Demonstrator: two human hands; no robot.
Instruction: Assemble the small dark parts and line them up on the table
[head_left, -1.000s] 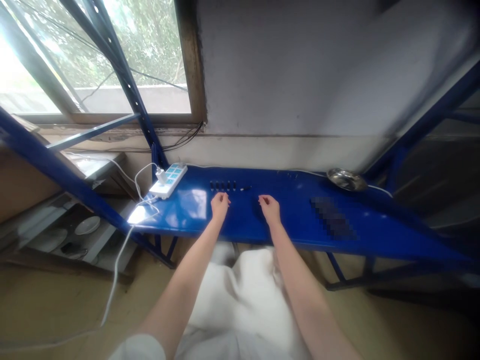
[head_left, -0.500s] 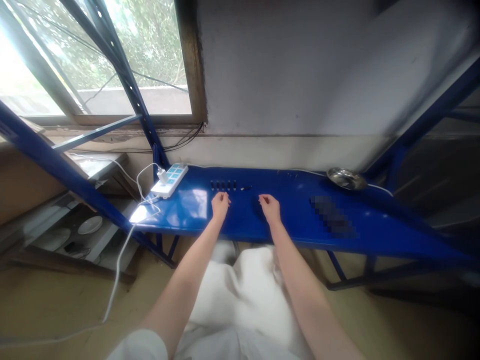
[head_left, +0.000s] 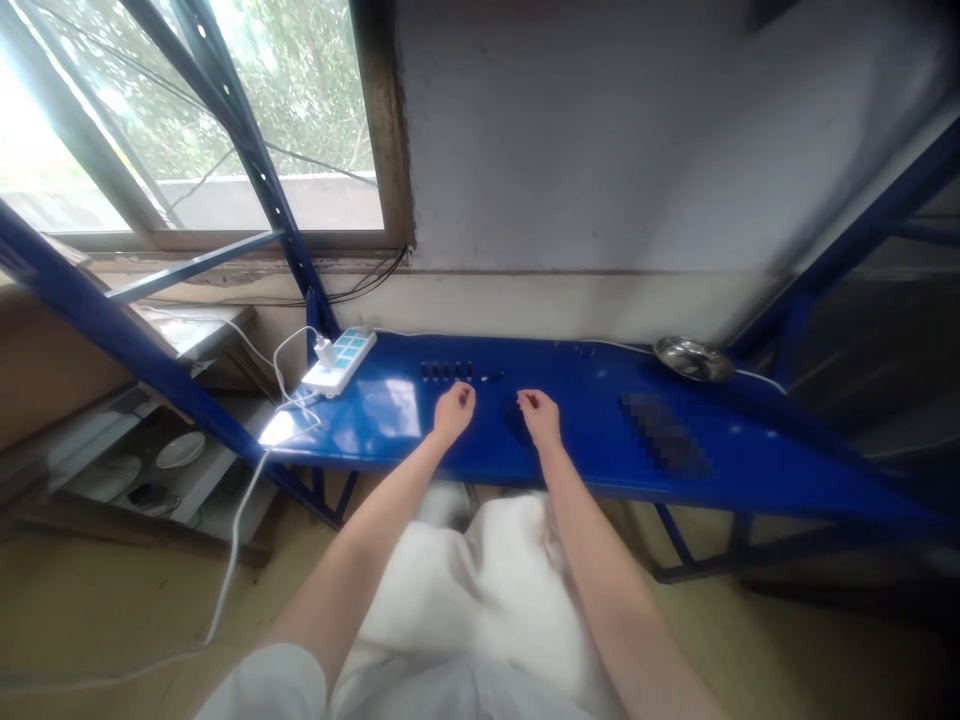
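Holding our left hand [head_left: 453, 412] and right hand [head_left: 538, 415] half-closed and empty near small black pieces [head_left: 446, 371] on the blue counter [head_left: 570, 450].

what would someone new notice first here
The glossy blue metal shelf stands out first, running along the wall with a window at upper left. A white power strip lies at its left end and a steel dish at its far end. The left hand and right hand are mid-shelf, near a row of small dark objects.
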